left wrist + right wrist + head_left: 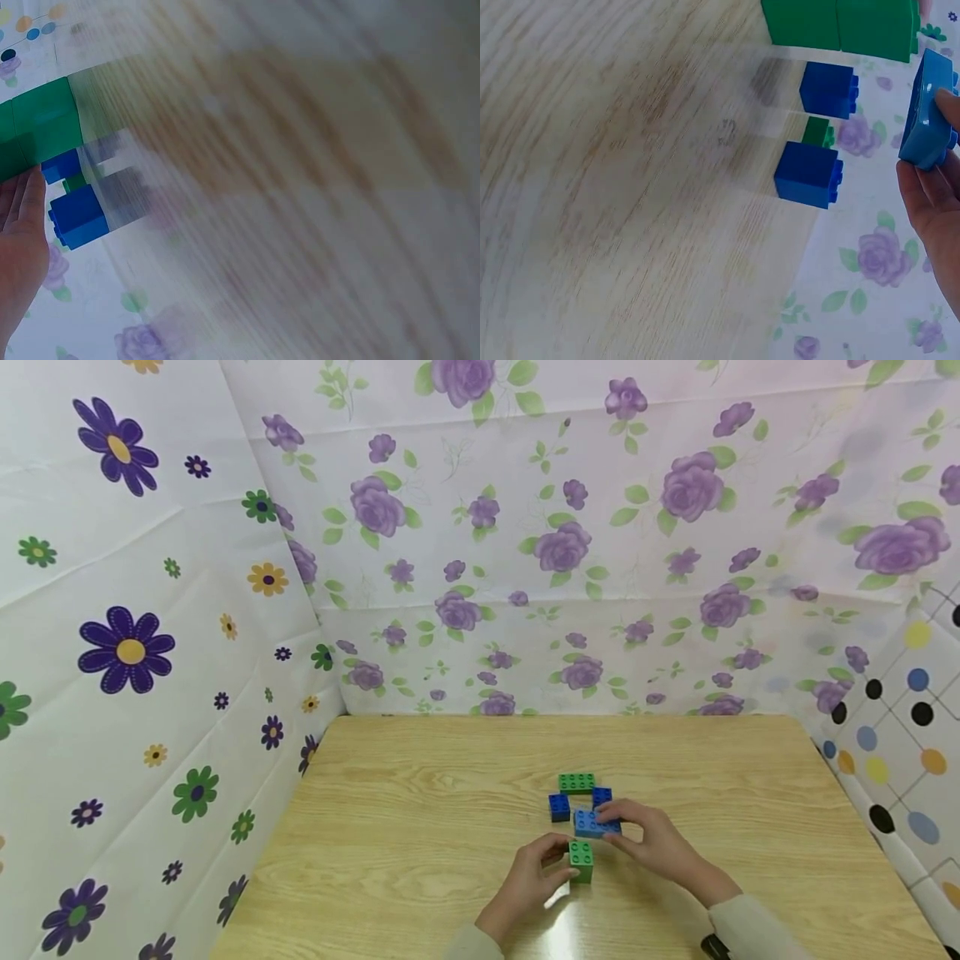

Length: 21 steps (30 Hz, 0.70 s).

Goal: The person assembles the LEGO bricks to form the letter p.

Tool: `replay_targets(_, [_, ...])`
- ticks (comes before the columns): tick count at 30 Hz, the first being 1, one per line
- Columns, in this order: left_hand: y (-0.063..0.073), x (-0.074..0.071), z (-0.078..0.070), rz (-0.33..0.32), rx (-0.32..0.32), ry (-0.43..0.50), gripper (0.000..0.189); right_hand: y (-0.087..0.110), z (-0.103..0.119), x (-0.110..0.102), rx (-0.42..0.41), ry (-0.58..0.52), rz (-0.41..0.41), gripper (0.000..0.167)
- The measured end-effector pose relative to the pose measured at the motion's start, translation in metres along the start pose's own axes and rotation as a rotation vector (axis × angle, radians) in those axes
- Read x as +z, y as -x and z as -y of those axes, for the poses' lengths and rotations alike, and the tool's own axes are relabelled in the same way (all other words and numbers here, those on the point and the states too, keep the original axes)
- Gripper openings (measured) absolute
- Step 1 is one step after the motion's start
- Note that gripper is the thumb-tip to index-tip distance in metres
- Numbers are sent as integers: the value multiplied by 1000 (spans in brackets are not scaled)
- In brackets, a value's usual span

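In the head view my left hand [534, 872] is at the near left side of a stack of two green bricks [581, 862], its thumb and fingers around it. The stack stands on the table; in the left wrist view my fingers [28, 202] touch the green bricks [49, 120]. My right hand [660, 843] pinches a light blue brick [588, 823] just behind the stack. The right wrist view shows this light blue brick [928, 112] lifted off the tabletop. Two dark blue bricks [558, 807] [602, 796] stand just beyond it.
A flat green brick [577, 783] lies behind the dark blue ones. The wooden table [420, 827] has flowered cloth [525, 610] at its back and left, and dotted cloth [915, 760] at its right. A dark object [715, 947] shows at the right sleeve.
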<state>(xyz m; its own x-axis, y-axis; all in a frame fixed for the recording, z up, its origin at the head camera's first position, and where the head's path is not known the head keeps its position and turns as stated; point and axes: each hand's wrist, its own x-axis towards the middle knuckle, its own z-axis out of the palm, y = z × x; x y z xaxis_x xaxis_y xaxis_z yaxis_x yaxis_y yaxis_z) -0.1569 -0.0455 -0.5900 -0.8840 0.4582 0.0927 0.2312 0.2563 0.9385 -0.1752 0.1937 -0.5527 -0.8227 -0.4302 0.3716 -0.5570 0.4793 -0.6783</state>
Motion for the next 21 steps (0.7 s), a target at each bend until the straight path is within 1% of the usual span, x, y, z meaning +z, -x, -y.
replay_targets(6, [0,0,1,1,-17,-3,34,6,10,-1,1,-21,51,27])
replay_targets(11, [0,0,0,5,-35,-13,35,10,14,0,-24,-37,61,27])
replay_targets(15, [0,-1,-1,11,-63,4,35,12,13,2,-42,-37,63,23])
replay_targets(21, [2,-1,-3,14,-67,28,35,14,13,4,-52,-41,68,20])
